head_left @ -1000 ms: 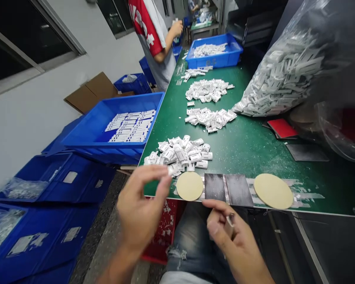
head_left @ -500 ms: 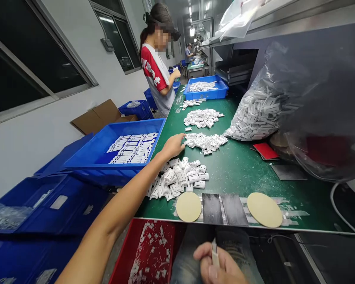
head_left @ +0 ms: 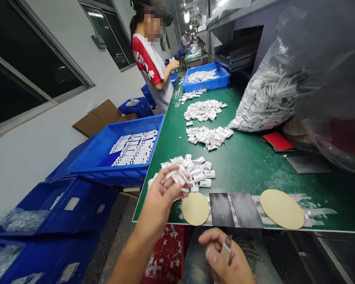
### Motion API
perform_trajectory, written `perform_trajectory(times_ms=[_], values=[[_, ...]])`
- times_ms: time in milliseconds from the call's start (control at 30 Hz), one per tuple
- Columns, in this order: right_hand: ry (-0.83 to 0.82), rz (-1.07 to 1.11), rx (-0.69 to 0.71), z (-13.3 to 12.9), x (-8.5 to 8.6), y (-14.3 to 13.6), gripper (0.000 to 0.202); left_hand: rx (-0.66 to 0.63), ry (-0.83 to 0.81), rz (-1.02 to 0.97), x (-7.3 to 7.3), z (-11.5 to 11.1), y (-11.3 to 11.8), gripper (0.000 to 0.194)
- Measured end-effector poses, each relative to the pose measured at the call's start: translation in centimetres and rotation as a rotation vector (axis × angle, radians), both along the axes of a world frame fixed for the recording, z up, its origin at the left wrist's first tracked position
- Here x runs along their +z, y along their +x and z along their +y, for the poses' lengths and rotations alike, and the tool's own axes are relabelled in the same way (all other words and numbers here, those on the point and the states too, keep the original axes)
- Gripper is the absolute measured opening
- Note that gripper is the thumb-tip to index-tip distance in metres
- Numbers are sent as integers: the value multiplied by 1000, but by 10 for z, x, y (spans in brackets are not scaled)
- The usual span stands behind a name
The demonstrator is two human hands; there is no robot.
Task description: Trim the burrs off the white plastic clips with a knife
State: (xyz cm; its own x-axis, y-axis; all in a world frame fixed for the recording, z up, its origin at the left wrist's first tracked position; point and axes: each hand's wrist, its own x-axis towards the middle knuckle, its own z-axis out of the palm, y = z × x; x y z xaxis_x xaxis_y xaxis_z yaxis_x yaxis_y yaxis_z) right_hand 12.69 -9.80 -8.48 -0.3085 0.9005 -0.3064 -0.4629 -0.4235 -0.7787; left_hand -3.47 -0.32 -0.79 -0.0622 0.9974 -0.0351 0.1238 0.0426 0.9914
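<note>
My left hand [head_left: 162, 195] is in front of the near heap of small white plastic parts [head_left: 197, 169], palm partly turned up. Its fingers curl around a white slotted plastic part [head_left: 180, 176], which partly blends with the heap behind. Low in the view, below the table edge, my right hand [head_left: 225, 256] is closed around a small utility knife [head_left: 225, 248] with its blade end pointing up. Most of the knife's handle is hidden by the fingers. Between the hands, a round cream pad [head_left: 195, 209] and dark abrasive sheets [head_left: 235, 210] lie along the table's front edge.
More white parts lie in a middle pile [head_left: 210, 136] and a farther pile [head_left: 204, 110] on the green table [head_left: 248, 165]. A plastic bag of parts [head_left: 269, 98] stands right. Left is a blue crate [head_left: 91, 157]; below, a red bin [head_left: 165, 256]. A co-worker [head_left: 154, 67] stands beyond.
My left hand has come back from the middle pile to the near heap, now with a white part in its fingers. My right hand keeps hold of the knife, slightly farther right.
</note>
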Motion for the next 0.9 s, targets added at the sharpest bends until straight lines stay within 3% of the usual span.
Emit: perform_trajectory(times_ms=[67, 133, 300, 367, 467, 600, 733, 900], values=[[10, -18, -110, 6, 5, -5, 54, -10, -109, -163, -13, -42, 18, 41], [51, -46, -156, 11, 7, -4, 51, -68, -182, -193, -24, -69, 32, 38], [267, -359, -127, 9, 9, 14, 36, -242, -215, -119, -29, -88, 40, 39], [450, -554, -158, 6, 11, 20, 26, -261, -213, -99, -28, -88, 34, 36], [721, -727, -168, 4, 11, 24, 13, -197, -94, 139, -28, -90, 22, 27], [920, -839, -60, 3, 4, 15, 19, -257, -151, 369, -29, -96, -2, 27], [957, -865, 65, -11, -11, -10, 27, -278, -237, 504, -39, -112, -28, 20], [794, -801, 253, -41, -31, -42, 21, -150, -254, 586, -75, -156, -47, 39]])
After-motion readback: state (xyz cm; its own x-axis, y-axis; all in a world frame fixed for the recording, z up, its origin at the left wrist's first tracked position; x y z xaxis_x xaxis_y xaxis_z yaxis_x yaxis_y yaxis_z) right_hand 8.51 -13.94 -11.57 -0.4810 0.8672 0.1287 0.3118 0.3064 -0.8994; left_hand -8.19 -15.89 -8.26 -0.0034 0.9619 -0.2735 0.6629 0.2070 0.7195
